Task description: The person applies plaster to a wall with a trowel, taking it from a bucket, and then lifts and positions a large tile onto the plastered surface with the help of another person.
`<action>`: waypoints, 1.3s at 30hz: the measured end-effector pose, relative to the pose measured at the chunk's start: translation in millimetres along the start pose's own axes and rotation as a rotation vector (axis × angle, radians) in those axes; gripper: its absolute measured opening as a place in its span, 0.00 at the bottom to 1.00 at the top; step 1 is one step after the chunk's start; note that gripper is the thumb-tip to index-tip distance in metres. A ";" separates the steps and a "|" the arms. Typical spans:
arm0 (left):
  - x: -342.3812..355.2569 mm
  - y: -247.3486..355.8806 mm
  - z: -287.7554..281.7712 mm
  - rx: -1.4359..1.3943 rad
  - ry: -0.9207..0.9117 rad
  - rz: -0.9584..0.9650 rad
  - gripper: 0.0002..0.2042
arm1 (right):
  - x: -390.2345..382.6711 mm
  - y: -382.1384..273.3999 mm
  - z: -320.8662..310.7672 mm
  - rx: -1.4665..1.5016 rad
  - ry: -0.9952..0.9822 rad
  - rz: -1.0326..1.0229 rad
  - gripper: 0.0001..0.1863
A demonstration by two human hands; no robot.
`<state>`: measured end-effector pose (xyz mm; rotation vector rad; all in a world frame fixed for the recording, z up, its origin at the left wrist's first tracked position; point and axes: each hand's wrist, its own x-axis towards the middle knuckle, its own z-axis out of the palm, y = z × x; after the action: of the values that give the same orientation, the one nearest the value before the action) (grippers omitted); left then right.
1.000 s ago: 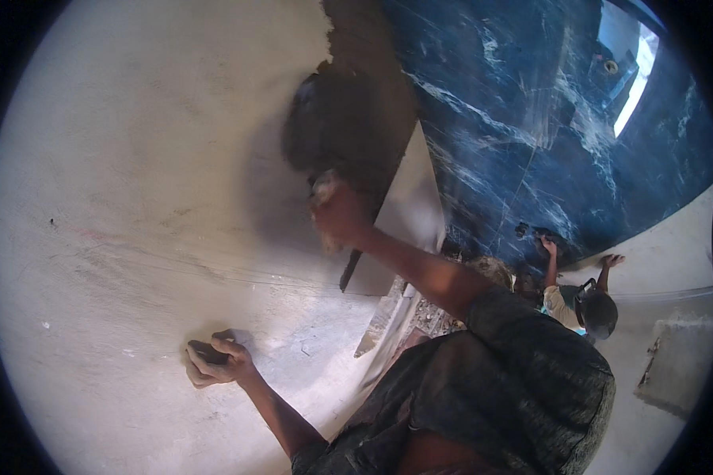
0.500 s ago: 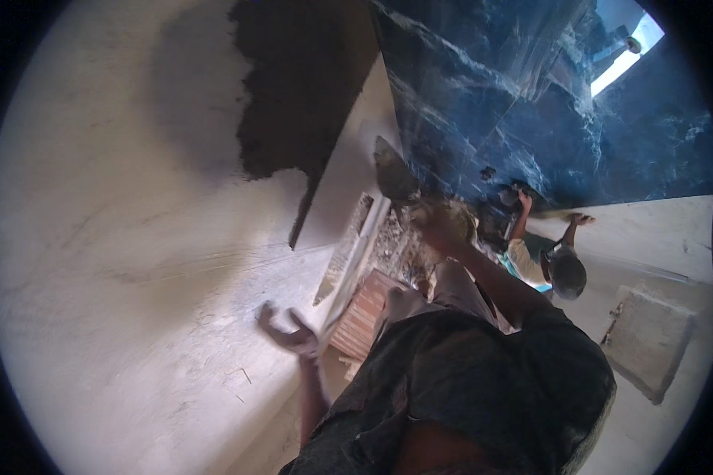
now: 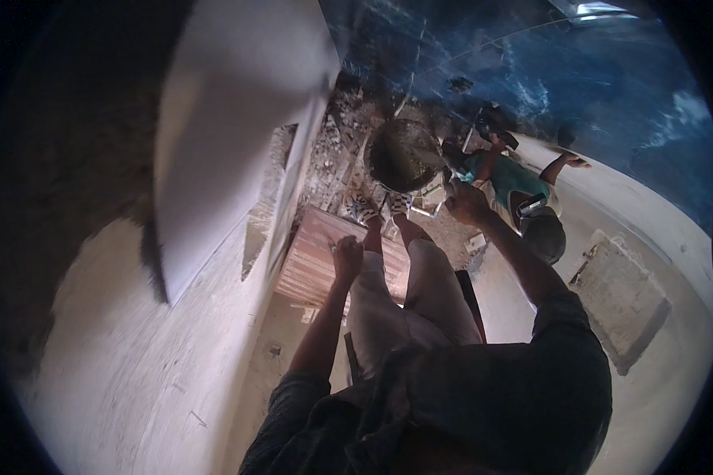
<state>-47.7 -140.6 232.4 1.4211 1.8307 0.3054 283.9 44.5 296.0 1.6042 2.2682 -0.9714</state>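
Near the middle of the frame, the right hand (image 3: 467, 204) has its fingers wrapped around the handle of what looks like a trowel (image 3: 431, 157), whose pale blade reaches leftward over the mouth of a dark round bucket (image 3: 380, 150). The bucket stands at upper centre on rubble-strewn ground (image 3: 337, 150), just beyond the person's feet, and inside it lies a wet, greyish-brown mix (image 3: 408, 168); whether the blade touches that mix is too blurred to tell. The left hand (image 3: 346, 257) hangs at centre over a reddish ridged slab (image 3: 313, 247), its fingers seemingly curled inward, though I cannot tell whether they hold anything. A pale wall (image 3: 127, 380) fills the lower left, with a dark, rough-edged patch (image 3: 63, 174) above it. To the right of the bucket a co-worker (image 3: 523, 186) in a dark cap reaches toward a blue veined panel (image 3: 602, 87) at upper right. As I judge it, the step in hand is loading the blade at the bucket; a clean scoop would call for a firm wrist, a blade kept level under its load, and care to clear the co-worker close by.
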 end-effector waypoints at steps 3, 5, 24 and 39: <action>50.4 -24.4 39.5 -0.071 -0.021 -0.066 0.11 | 21.0 32.9 37.6 0.052 -0.149 0.164 0.19; 85.2 -23.2 52.4 -0.136 -0.141 -0.339 0.13 | 45.7 51.9 55.6 -0.146 -0.234 0.172 0.20; 242.9 -67.3 167.8 -0.517 -0.214 -0.325 0.26 | 186.6 160.8 231.3 -0.305 -0.129 -0.090 0.18; 242.3 -63.9 146.4 -0.846 -0.251 -0.333 0.22 | 122.3 103.4 129.6 -0.204 0.000 -0.046 0.26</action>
<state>-7.4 16.9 -8.0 0.5334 1.4244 0.6064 302.2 79.3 93.7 1.4735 2.3274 -0.7228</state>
